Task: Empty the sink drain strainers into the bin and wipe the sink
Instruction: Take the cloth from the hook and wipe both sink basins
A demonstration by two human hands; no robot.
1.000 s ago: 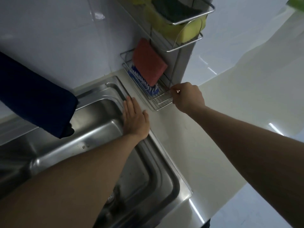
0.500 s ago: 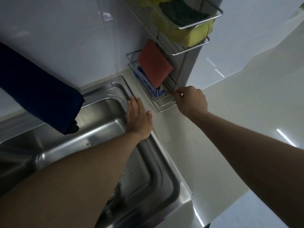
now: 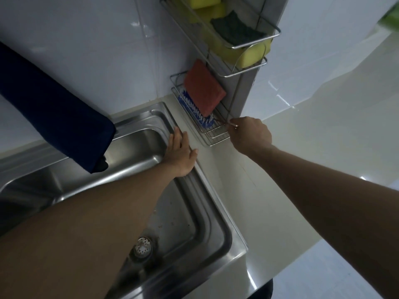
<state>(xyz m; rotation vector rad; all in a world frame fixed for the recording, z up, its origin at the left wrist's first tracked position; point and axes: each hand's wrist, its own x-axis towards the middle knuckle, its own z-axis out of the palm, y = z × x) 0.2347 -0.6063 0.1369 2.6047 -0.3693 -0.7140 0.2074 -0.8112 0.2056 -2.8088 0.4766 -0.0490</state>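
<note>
The strainer [image 3: 142, 248] sits untouched in the near sink [image 3: 216, 229], left hand [image 3: 180, 156] flat and empty on its rim, while the right hand [image 3: 251, 135], pinching something thin at the rack [image 3: 212, 134], could topple the leaning red sponge [image 3: 203, 91].

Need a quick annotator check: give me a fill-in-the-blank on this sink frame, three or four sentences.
1. The left hand lies flat on the rim of the ____.
2. The right hand pinches the front of the lowest wire ____ by the wall.
3. The red sponge leans over a blue-and-white ____.
4. The drain strainer sits in the basin, partly hidden by the left ____.

Missing words: sink; rack; brush; forearm
</note>
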